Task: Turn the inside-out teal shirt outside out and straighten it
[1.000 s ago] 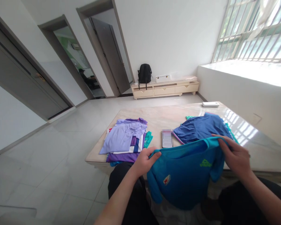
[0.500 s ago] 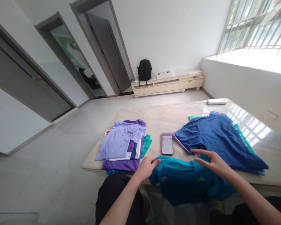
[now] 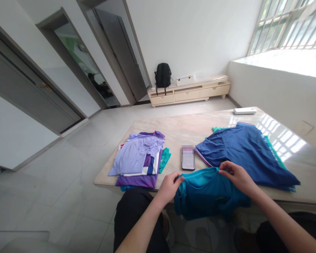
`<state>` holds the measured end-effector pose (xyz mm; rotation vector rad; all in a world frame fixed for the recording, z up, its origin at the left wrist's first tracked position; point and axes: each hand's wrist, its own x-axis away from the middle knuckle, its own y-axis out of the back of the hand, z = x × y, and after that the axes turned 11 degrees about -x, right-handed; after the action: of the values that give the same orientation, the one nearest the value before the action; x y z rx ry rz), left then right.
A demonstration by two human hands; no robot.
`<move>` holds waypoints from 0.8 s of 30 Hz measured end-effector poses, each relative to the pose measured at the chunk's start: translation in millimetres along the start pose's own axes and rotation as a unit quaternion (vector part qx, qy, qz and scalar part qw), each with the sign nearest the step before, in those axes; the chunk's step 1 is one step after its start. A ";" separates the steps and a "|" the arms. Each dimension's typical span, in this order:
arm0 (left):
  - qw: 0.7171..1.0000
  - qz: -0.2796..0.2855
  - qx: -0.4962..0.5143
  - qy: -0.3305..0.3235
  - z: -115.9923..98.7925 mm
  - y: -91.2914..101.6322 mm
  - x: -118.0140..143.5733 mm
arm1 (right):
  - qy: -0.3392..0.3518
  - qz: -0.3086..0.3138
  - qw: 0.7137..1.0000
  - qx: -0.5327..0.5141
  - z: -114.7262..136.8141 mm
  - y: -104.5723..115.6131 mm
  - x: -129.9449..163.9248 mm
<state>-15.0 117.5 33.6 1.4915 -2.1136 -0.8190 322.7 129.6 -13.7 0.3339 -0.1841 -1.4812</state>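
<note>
The left hand (image 3: 170,186) and right hand (image 3: 235,175), 2 pinching grips, hold the teal-blue fabric shirt (image 3: 205,196) by its upper edge, running left to right between them; its apparently bunched body hangs at the near edge of the pale marble-patterned table (image 3: 184,130).

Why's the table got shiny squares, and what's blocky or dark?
In the head view, glare on the table looks like the barred window reflected; in that same view, the phone is pixelated at its top, and the teal shirt darkens toward its bottom.
</note>
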 end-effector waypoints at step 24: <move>0.996 0.023 0.082 0.024 -27.3 8.5 19.4 | -0.196 0.156 0.915 -0.318 25.9 -1.9 22.3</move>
<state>-9.9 95.4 59.5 1.5212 -2.2159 -0.6002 314.6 104.6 8.2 -0.5048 -0.0602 -1.1948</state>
